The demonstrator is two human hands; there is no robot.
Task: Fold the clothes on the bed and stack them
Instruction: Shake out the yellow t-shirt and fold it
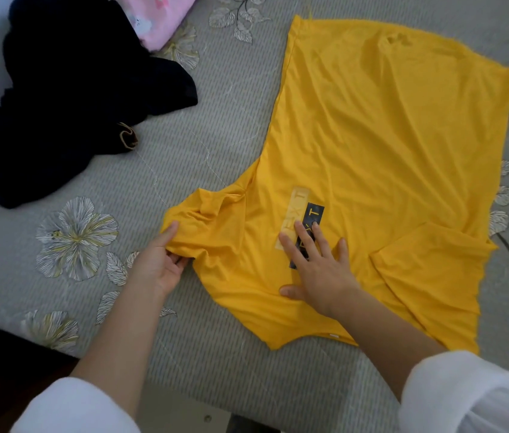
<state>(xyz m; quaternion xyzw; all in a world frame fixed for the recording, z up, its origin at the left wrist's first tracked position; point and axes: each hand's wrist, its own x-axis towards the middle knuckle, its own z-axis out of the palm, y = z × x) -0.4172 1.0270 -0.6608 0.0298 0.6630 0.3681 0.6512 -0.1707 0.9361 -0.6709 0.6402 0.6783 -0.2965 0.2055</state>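
In the head view, a yellow T-shirt is spread flat on the grey flowered bed, toward its right side. The sleeve nearer the bed's middle is bunched and gripped by the left hand — thumb on top, fingers curled underneath. The right hand is laid flat on the chest, fingers straight and spread over a printed patch (partly covered). A crumpled dark garment is heaped at the far left, just beside a pink cloth.
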